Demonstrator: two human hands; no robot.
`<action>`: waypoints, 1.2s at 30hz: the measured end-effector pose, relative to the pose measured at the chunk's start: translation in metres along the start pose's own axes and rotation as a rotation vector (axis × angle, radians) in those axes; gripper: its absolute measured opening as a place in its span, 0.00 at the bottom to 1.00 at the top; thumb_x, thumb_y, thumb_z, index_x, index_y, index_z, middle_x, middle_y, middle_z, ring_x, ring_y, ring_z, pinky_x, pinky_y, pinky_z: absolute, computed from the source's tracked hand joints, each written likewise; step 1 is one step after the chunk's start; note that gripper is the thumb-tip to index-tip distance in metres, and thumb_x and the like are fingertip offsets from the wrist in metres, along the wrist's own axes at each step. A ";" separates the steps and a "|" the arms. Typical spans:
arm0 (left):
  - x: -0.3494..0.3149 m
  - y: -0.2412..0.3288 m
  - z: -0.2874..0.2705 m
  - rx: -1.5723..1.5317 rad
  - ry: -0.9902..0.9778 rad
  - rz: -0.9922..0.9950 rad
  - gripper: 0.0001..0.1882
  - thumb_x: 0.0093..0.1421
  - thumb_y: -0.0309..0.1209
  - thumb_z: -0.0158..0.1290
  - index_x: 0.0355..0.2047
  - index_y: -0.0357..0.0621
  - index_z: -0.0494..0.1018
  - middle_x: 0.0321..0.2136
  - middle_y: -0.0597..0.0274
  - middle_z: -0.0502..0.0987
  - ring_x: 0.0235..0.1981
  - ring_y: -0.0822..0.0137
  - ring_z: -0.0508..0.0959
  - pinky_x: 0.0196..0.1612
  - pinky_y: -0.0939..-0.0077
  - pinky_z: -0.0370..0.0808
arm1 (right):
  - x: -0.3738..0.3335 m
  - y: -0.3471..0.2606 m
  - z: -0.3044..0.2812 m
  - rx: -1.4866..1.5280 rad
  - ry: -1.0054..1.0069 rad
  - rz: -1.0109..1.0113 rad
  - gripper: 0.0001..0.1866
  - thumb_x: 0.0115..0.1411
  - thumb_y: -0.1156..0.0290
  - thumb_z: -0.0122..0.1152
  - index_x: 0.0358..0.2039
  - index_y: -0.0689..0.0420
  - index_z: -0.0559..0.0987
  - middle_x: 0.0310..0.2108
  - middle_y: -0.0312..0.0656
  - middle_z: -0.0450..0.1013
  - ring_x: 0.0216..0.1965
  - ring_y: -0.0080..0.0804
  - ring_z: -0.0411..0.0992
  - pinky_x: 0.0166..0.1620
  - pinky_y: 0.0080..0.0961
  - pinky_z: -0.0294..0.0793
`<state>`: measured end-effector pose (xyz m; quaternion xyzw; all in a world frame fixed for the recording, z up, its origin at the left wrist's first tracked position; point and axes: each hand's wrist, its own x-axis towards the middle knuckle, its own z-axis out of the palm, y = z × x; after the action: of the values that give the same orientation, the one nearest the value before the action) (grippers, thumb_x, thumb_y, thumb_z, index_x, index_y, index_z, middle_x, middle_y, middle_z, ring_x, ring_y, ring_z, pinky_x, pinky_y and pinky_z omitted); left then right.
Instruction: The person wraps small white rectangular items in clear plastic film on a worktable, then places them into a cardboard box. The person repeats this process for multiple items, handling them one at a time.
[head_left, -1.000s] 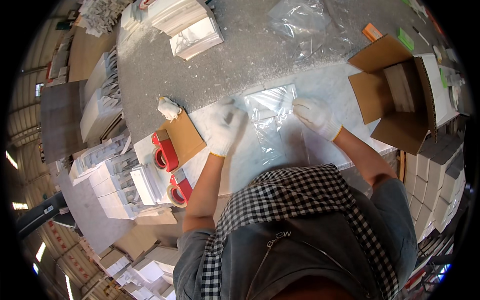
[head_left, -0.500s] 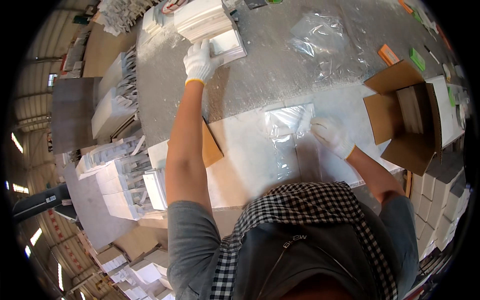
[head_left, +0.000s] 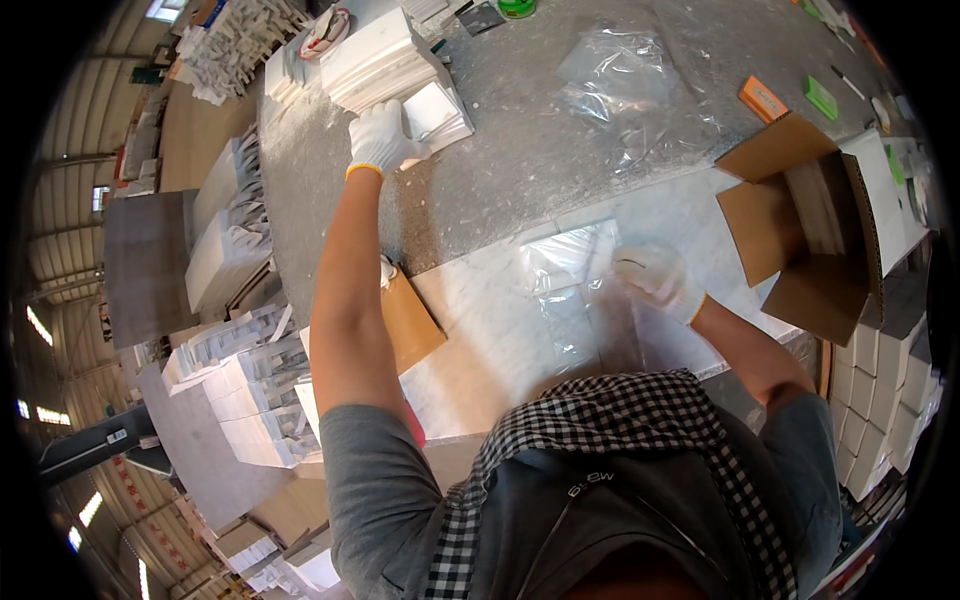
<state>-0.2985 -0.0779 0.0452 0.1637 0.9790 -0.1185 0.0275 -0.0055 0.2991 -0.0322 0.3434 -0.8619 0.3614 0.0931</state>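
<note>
The clear plastic bag (head_left: 575, 290) lies flat on the pale marble slab (head_left: 480, 350) just in front of the person, its mouth turned toward the right hand (head_left: 652, 280). That gloved hand rests on the bag's right edge with the fingers curled; it looks as though they pinch the film to keep the mouth open, though the glare on the plastic makes the grip hard to read. A second ago both hands were down on this bag. Since then the left hand (head_left: 383, 138) has gone far out across the grey worktop (head_left: 520, 170) and now lies, fingers closed down, on the small white tiles (head_left: 440, 112) at the foot of a taller stack of white tiles (head_left: 375, 60). So the bag is held ready by one hand while the other fetches from the stack; I judge a tile is about to be lifted, since none has left the pile yet.

Around this: an open cardboard box (head_left: 810, 230) stands to the right of the slab, a loose heap of further clear bags (head_left: 625, 75) lies beyond it on the worktop, and a flat piece of brown card (head_left: 412, 322) sits at the slab's left edge. Rows of white boxes (head_left: 250, 400) fill the shelves to the left
</note>
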 end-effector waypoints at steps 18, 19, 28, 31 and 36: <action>-0.182 0.200 -0.023 -0.354 -0.129 0.253 0.45 0.39 0.60 0.68 0.51 0.41 0.73 0.47 0.49 0.76 0.53 0.49 0.74 0.56 0.57 0.68 | -0.026 -0.018 0.003 -0.179 0.023 0.082 0.14 0.58 0.73 0.56 0.45 0.51 0.80 0.46 0.38 0.77 0.42 0.37 0.76 0.47 0.30 0.76; -0.185 0.204 -0.021 -0.347 -0.134 0.240 0.46 0.39 0.60 0.68 0.52 0.41 0.72 0.48 0.50 0.76 0.53 0.50 0.73 0.56 0.57 0.68 | -0.031 -0.019 0.006 -0.170 -0.016 0.111 0.14 0.58 0.73 0.56 0.45 0.51 0.80 0.46 0.37 0.77 0.42 0.37 0.76 0.47 0.30 0.76; -0.193 0.213 -0.008 -0.278 -0.099 0.236 0.48 0.42 0.60 0.68 0.57 0.42 0.69 0.51 0.51 0.74 0.55 0.50 0.72 0.56 0.58 0.68 | -0.050 -0.031 0.010 -0.132 0.078 0.167 0.11 0.57 0.72 0.61 0.41 0.53 0.81 0.42 0.39 0.78 0.42 0.41 0.77 0.47 0.34 0.77; -0.195 0.216 -0.006 -0.302 -0.107 0.205 0.49 0.42 0.58 0.69 0.59 0.41 0.67 0.53 0.50 0.73 0.55 0.49 0.71 0.57 0.57 0.69 | -0.049 -0.042 0.012 0.040 0.178 0.447 0.14 0.58 0.69 0.65 0.45 0.58 0.81 0.43 0.44 0.78 0.45 0.46 0.76 0.50 0.35 0.76; -0.196 0.217 0.001 -0.364 -0.115 0.212 0.50 0.43 0.55 0.69 0.60 0.40 0.64 0.57 0.48 0.71 0.57 0.46 0.70 0.58 0.54 0.69 | -0.016 -0.054 0.017 0.009 0.322 0.664 0.36 0.59 0.53 0.68 0.61 0.62 0.72 0.54 0.56 0.73 0.55 0.53 0.71 0.59 0.43 0.70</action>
<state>-0.0427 0.0599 0.0143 0.2512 0.9584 0.0545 0.1245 0.0432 0.2682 -0.0210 -0.0158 -0.8990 0.4252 0.1034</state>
